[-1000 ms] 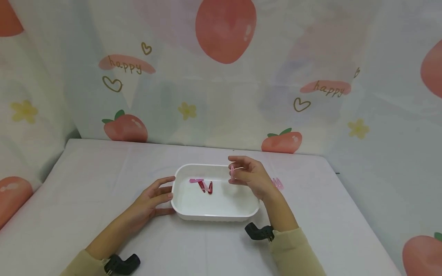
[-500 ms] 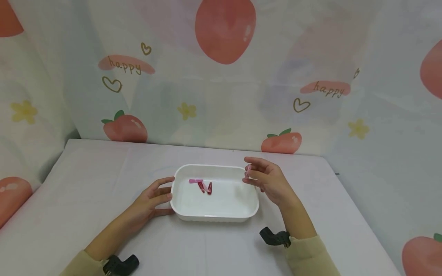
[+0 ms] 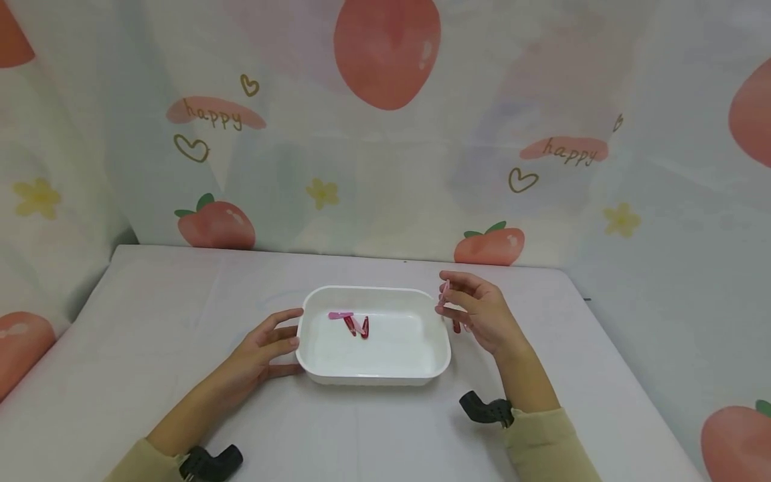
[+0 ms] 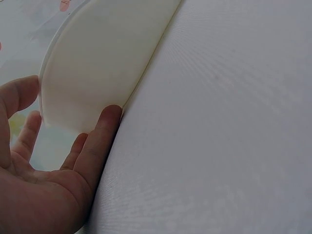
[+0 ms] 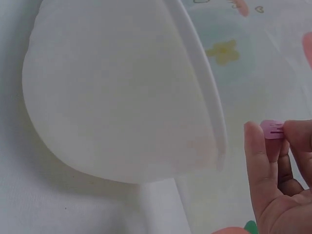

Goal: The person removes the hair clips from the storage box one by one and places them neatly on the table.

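Observation:
A white rectangular tray (image 3: 319, 365) sits mid-table with three hair clips in it: a pink clip (image 3: 340, 315) and two red clips (image 3: 358, 327). My left hand (image 3: 268, 345) rests open against the tray's left wall (image 4: 92, 73), thumb (image 4: 105, 134) at its base. My right hand (image 3: 476, 311) hovers just right of the tray's far right corner and pinches a small pink hair clip (image 5: 272, 130) between fingertips; in the head view the clip (image 3: 444, 292) shows at the fingertips. A red clip (image 3: 456, 327) lies on the table under that hand.
The table (image 3: 150, 301) has a white cloth and ends at a printed fabric backdrop (image 3: 385, 134) behind and on both sides. The tray's outer wall (image 5: 122, 97) fills most of the right wrist view.
My right hand has carried the pinched pink clip rightward, from over the tray's far side to just outside its right rim. The left hand has stayed against the tray.

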Tool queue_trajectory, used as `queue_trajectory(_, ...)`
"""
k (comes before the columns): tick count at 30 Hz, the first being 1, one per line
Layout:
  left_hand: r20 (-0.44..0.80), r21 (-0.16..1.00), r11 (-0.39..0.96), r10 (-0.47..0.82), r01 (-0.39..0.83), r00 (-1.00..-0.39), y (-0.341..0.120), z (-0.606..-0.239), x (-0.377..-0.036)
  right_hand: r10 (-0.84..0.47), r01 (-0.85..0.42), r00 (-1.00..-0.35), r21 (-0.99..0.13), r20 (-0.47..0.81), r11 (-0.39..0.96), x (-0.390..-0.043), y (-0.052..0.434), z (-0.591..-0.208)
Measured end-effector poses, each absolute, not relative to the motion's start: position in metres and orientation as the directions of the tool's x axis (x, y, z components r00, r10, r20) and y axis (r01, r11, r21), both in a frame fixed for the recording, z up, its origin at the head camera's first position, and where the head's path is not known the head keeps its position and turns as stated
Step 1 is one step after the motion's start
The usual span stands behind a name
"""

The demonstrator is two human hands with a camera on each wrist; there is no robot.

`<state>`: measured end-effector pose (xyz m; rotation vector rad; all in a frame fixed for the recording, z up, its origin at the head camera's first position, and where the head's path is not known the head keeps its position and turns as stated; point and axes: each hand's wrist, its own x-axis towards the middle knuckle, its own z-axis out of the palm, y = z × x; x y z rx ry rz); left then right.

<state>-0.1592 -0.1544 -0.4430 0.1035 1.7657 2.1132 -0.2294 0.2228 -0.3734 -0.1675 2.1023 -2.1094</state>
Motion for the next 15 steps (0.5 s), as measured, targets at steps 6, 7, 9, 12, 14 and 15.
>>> queue_trajectory(6,-0.183,0.963,-0.129,0.336,-0.237,-0.924,-0.154,-0.443,-0.159,-0.19,0.006,-0.982,-1.0,-0.001,-0.027,-0.231,0.232,-0.374)
queue_trajectory(7,-0.18,0.964,-0.128,0.337,-0.235,-0.924,-0.155,-0.443,-0.159,-0.188,0.003,-0.982,-0.999,0.003,-0.032,-0.231,0.233,-0.374)
queue_trajectory(9,-0.177,0.965,-0.126,0.338,-0.231,-0.924,-0.155,-0.443,-0.159,-0.183,-0.003,-0.983,-0.999,0.01,-0.036,-0.232,0.235,-0.374)
queue_trajectory(12,-0.175,0.966,-0.123,0.339,-0.228,-0.924,-0.154,-0.443,-0.159,-0.178,-0.011,-0.984,-1.0,0.016,-0.028,-0.233,0.239,-0.374)
queue_trajectory(14,-0.176,0.966,-0.12,0.339,-0.228,-0.924,-0.154,-0.443,-0.159,-0.171,-0.015,-0.985,-1.0,0.017,-0.013,-0.234,0.242,-0.375)
queue_trajectory(15,-0.177,0.966,-0.121,0.339,-0.229,-0.924,-0.154,-0.443,-0.159,-0.168,-0.018,-0.986,-1.0,0.018,-0.006,-0.234,0.243,-0.375)
